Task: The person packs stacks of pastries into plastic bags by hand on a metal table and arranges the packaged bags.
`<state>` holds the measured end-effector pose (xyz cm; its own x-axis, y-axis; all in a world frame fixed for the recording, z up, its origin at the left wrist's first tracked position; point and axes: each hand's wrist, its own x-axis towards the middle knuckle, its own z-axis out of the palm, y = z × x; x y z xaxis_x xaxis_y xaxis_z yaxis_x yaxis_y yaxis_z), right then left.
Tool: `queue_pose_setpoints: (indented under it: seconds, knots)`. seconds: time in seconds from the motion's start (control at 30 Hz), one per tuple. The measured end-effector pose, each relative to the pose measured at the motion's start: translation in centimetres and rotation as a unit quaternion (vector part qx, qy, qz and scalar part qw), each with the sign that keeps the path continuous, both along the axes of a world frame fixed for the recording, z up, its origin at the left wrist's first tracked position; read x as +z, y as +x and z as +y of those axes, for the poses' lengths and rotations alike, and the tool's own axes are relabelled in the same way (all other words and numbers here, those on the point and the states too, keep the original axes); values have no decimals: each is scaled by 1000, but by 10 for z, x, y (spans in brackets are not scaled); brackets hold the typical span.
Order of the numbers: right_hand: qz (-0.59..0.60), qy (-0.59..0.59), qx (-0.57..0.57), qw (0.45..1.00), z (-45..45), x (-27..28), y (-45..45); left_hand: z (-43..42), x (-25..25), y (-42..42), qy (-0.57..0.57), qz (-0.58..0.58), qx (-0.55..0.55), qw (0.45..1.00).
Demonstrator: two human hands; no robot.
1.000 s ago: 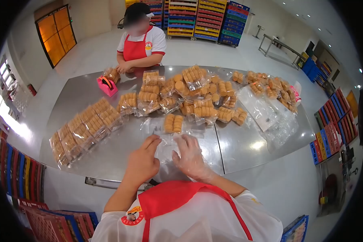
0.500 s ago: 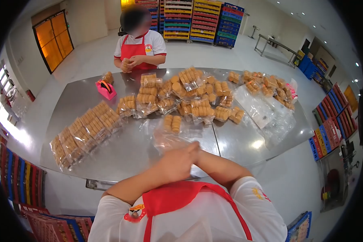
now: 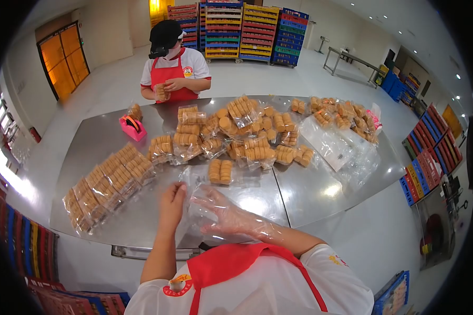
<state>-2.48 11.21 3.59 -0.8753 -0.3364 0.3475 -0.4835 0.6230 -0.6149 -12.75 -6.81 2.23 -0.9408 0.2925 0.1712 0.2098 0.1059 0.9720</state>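
My left hand (image 3: 172,202), bare, pinches the edge of a clear plastic bag (image 3: 195,216) over the near side of the metal table. Beside it on the right, my right hand (image 3: 223,212), in a clear glove, has its fingers spread at or inside the bag; the plastic blurs the exact contact. Just beyond my hands, two short rows of round biscuits (image 3: 220,172) lie on clear plastic. Filled biscuit packs (image 3: 105,181) stand in a slanted row on the left. A heap of more packs (image 3: 236,131) spreads across the table's middle.
Flat clear bags (image 3: 333,149) lie right of the heap, near more packs (image 3: 352,116). A pink tape dispenser (image 3: 133,128) sits at the back left. Across the table (image 3: 97,126) a co-worker (image 3: 177,71) holds a biscuit pack. Crate stacks (image 3: 257,31) stand behind.
My hands, crossed half a second ago, have moved apart, with the clear bag now between them. The co-worker has lifted a biscuit pack off the table. The view has shifted slightly.
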Motion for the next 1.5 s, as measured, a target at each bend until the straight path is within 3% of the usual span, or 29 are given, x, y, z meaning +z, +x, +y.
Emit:
queue_pose_setpoints:
  seconds: [0.03, 0.13, 0.23, 0.27, 0.3, 0.37, 0.4, 0.5, 0.63, 0.73, 0.83, 0.93, 1.0, 1.1, 1.13, 1.2, 1.27, 1.33, 1.4, 1.43, 1.5]
  knots:
    - [-22, -26, 8, 999, -4, 1, 0, -3, -5, 2, 51, -106, -72, 990]
    - [-41, -57, -5, 998, -7, 14, 9, -1, -22, 8, 114, -119, -60, 985]
    - [-75, -98, 28, 992, -2, 10, 11, -3, -25, 14, 117, -149, -124, 974]
    - [-88, -119, 37, 988, 3, 5, 10, -7, -35, 14, 104, -128, -84, 983]
    - [-110, -100, 52, 988, 7, -6, 13, -5, -48, 11, 85, -105, -71, 988]
    - [-145, -83, 38, 985, 6, -32, 13, -6, -54, 4, 141, -172, -32, 974]
    - [-136, -97, 23, 986, 0, -33, 15, -10, -63, -5, 143, -137, -32, 980]
    - [-136, -67, 14, 988, -6, -17, 22, -13, -79, -14, 152, -96, -5, 984]
    - [-216, -13, 53, 975, -1, 2, 24, -11, -70, -6, 165, -175, -62, 969]
    - [-15, -175, -23, 984, -2, 5, 41, -1, -63, 0, 219, -215, -97, 947]
    - [-82, -93, -52, 991, 0, 15, 41, 12, -79, -5, 248, -192, -132, 940]
    - [119, -40, -70, 990, -6, -32, 16, 20, -70, -11, 208, -174, -95, 958]
    - [56, -44, -20, 997, 7, -18, 21, 8, -49, -22, 146, -158, -30, 976]
    - [-109, 7, 35, 993, 30, 29, 33, -20, -50, -50, 237, -186, -7, 954]
    - [-177, 31, 52, 982, 32, 41, 35, -17, -49, -46, 213, -187, -2, 959]
    - [-214, -2, 44, 976, 26, 52, 29, -1, -59, -32, 211, -208, -83, 951]
    - [-102, 23, 11, 994, 24, 36, 17, 15, -58, -19, 205, -224, -113, 946]
    - [163, 65, -34, 984, 17, -18, -5, 21, -45, -14, 194, -232, -89, 949]
    - [-25, 13, 2, 1000, 20, 38, 13, 15, -37, -10, 185, -235, -78, 951]
    - [-174, 115, 49, 977, 23, 43, -8, 14, -37, -10, 153, -240, -77, 955]
    - [-215, 93, 52, 971, 12, 15, -18, 14, -58, -13, 171, -238, -125, 948]
